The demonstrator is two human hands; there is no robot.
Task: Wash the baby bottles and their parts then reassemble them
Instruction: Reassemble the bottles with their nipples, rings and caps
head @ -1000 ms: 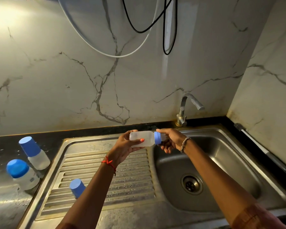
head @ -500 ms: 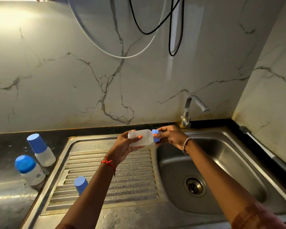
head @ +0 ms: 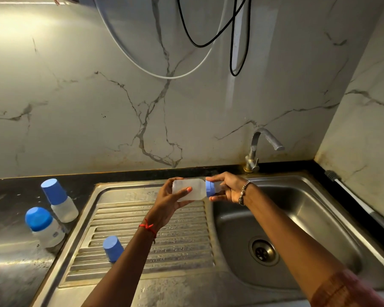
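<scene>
Bottle (head: 191,189) level above sink (head: 308,218) edge: left hand (head: 171,202), fingers curled round its body; right hand (head: 230,188), fingers pinching blue ring (head: 210,188), teat (head: 218,187) apparently inside that palm.

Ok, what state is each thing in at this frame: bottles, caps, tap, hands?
held bottle: horizontal, uncapped, blue collar on its neck
blue collar: pinched by right hand; tightness unclear
left hand: grips held bottle's body
rear counter bottle: upright, capped
front counter bottle: upright, capped
loose blue cap: mouth down on drainboard
tap: no water visible
</scene>
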